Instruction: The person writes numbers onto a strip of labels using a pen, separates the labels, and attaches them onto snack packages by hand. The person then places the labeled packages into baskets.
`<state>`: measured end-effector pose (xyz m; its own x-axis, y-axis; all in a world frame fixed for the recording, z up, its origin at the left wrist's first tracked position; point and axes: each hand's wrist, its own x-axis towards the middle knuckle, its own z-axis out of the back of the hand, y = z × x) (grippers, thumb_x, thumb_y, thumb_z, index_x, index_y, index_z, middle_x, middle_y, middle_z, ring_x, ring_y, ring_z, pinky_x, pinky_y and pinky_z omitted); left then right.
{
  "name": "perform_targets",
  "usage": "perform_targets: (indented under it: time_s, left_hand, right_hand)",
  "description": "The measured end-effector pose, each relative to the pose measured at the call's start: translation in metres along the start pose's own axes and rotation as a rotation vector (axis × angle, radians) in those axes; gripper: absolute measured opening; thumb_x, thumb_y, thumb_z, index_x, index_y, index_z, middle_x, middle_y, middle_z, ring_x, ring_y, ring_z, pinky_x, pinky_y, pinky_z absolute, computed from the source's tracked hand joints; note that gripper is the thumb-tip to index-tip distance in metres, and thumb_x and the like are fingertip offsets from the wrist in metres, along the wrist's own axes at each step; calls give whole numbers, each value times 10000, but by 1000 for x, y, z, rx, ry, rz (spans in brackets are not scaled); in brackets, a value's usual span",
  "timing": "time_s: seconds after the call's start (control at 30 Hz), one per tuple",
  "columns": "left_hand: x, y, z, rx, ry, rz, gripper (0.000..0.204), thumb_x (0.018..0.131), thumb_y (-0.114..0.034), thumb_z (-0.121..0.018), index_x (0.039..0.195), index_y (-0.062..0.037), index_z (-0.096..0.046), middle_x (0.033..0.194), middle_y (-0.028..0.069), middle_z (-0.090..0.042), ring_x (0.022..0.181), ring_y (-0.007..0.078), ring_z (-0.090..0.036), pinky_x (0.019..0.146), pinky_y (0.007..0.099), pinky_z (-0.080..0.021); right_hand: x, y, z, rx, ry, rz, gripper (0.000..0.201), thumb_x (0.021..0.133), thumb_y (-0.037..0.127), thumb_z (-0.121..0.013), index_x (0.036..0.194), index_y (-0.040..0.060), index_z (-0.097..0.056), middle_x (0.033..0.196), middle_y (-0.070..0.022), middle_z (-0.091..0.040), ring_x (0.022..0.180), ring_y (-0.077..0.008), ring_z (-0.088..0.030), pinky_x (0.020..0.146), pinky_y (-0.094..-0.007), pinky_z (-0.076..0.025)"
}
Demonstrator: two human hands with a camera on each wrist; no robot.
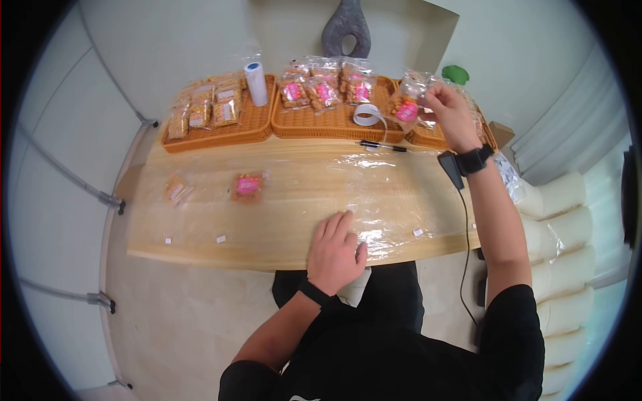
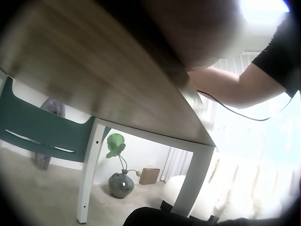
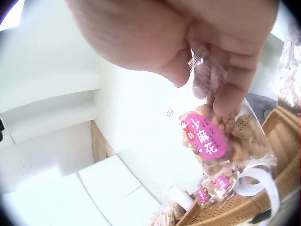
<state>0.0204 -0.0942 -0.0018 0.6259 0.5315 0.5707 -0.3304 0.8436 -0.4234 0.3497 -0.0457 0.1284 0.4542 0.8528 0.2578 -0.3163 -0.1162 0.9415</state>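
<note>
Pinched by its top edge, a clear snack bag with a pink label (image 1: 406, 110) hangs from my right hand (image 1: 449, 115), above the gap between the middle and right baskets. In the right wrist view the bag's pink label (image 3: 205, 136) faces the camera below my right hand (image 3: 188, 42). My left hand (image 1: 334, 254) rests palm down on the table's front part, fingers relaxed, holding nothing. To its left lie a pink-labelled bag (image 1: 248, 186) and a pale-labelled bag (image 1: 177, 190).
Wicker baskets (image 1: 321, 127) with snack bags line the table's back. A white roll (image 1: 256, 84) stands in the left one; a label strip roll (image 1: 366, 115) sits on the middle one. A black pen (image 1: 383, 146) and small white labels (image 1: 221, 238) lie on the table. A cable hangs at right.
</note>
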Motion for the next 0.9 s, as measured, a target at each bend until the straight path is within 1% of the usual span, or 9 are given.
perform_targets:
  time_s: [0.27, 0.4, 0.47, 0.53, 0.6, 0.67, 0.7, 0.77, 0.9]
  left_hand:
    - [-1, -1, 3, -39, 5, 27, 229, 779, -170, -693, 746, 51, -642, 1263, 232, -603, 1185, 371, -553, 1025, 469, -429]
    - [-2, -1, 6, -47, 5, 43, 234, 785, -173, -690, 761, 56, -645, 1271, 233, -598, 1200, 370, -546, 1041, 466, -418]
    - [-3, -1, 6, -49, 2, 41, 239, 786, -177, -687, 767, 57, -645, 1270, 233, -598, 1211, 372, -539, 1054, 464, -408]
    - [-2, -1, 7, -60, -8, 40, 240, 789, -180, -683, 767, 57, -647, 1272, 231, -598, 1214, 372, -537, 1060, 465, -404]
    - [-2, -1, 9, -63, -25, 47, 242, 791, -182, -679, 767, 57, -649, 1274, 229, -598, 1218, 373, -535, 1065, 465, -399]
    - [-3, -2, 12, -104, -51, -6, 192, 785, -145, -673, 745, 39, -639, 1257, 223, -605, 1215, 369, -540, 1057, 468, -411]
    - [-4, -1, 12, -98, -51, 1, 192, 785, -145, -673, 745, 39, -639, 1257, 223, -605, 1215, 369, -540, 1057, 468, -411]
    - [-8, 2, 11, -187, -132, -80, 139, 775, -90, -666, 703, 14, -608, 1215, 211, -622, 1197, 375, -554, 1037, 469, -430]
    - [-21, 12, 27, -252, -193, -73, 100, 791, -76, -644, 740, -4, -599, 1222, 186, -621, 1193, 381, -547, 1045, 480, -419]
  right_hand:
    - [70, -9, -106, -37, 216, -94, 104, 1028, 137, -556, 1049, 37, -576, 970, -47, -649, 913, -159, -669, 799, -311, -574]
    - [89, -10, -138, 66, 107, 37, 205, 1019, 125, -565, 1194, 19, -573, 1080, -57, -641, 1024, -163, -629, 903, -307, -541]
    - [86, -5, -141, 92, -64, 147, 248, 970, 106, -606, 1184, -18, -596, 1002, -62, -665, 782, -122, -626, 713, -271, -514]
    - [75, -11, -131, -75, 108, 83, 151, 969, 131, -626, 1047, 9, -669, 882, -26, -677, 763, -87, -616, 693, -258, -502]
    - [52, -10, -127, -140, 390, -35, 118, 969, 132, -624, 951, 33, -685, 772, 3, -655, 688, -77, -589, 630, -253, -483]
    - [23, -12, -134, -201, 596, -188, 121, 987, 136, -602, 954, 40, -669, 831, 6, -676, 725, -77, -642, 643, -220, -533]
    - [14, -18, -137, -228, 764, -179, 122, 975, 130, -614, 940, 34, -681, 816, -2, -680, 720, -73, -645, 618, -223, -533]
    - [-8, -25, -154, -233, 825, -218, 123, 971, 134, -622, 946, 31, -684, 813, -4, -684, 713, -73, -648, 615, -227, -535]
    - [-39, -30, -196, -215, 889, -327, 132, 964, 144, -637, 951, 24, -689, 795, -17, -696, 687, -81, -661, 584, -234, -534]
